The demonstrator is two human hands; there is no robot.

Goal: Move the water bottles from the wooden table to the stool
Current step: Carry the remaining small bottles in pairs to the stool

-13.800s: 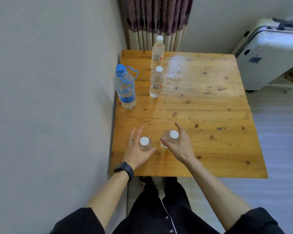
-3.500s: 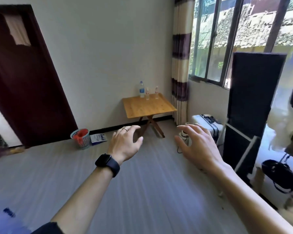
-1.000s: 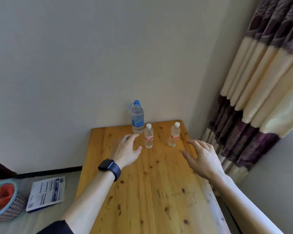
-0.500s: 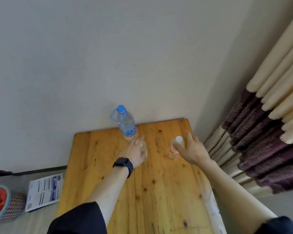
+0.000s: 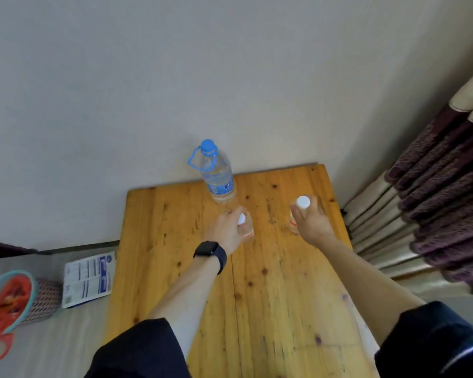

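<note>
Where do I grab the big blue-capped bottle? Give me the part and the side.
Best wrap the blue-capped bottle around its labelled middle, coming from the front: it stands upright close to the wall, so the back is shut off.

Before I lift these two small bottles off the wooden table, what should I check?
1. Left hand grips the left small clear white-capped bottle: ok.
2. Right hand grips the right small clear white-capped bottle: ok.
3. Both white caps on: ok.
4. Left hand apart from the large blue-capped water bottle: cannot tell.
5. Stool in sight: not ok, out of view.
</note>
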